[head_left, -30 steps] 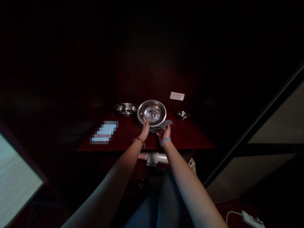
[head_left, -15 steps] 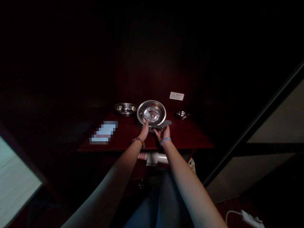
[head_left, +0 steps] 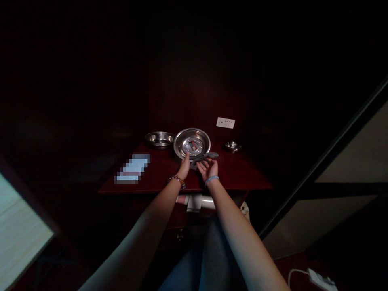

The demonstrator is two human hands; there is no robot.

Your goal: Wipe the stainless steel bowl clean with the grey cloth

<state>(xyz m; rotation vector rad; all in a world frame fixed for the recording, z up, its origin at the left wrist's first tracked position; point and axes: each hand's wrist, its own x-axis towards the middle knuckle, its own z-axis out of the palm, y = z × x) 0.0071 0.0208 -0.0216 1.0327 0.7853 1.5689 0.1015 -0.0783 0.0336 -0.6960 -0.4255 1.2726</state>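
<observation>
A shiny steel basin (head_left: 198,137) with a dark and red label on its bottom is tilted toward me above the dark red table. My left hand (head_left: 184,165) grips its near rim, thumb on the inside. A grey cloth (head_left: 209,155) lies against the basin's lower right rim, draped over the fingers of my right hand (head_left: 209,169). That hand is palm up with its fingers curled around the cloth. Another steel basin (head_left: 159,139) rests at the back left of the table, and a small steel bowl (head_left: 233,146) at the back right.
The red table (head_left: 151,180) meets a dark back wall with a white socket plate (head_left: 226,122). On its left lies a blurred pale flat item (head_left: 132,169). Beneath the edge is a white roll (head_left: 206,202). A pale surface (head_left: 21,234) stands at far left, a slanted frame at right.
The held basin has shifted slightly left. My right hand and the cloth have moved a little, and more of its curled fingers now show under the rim.
</observation>
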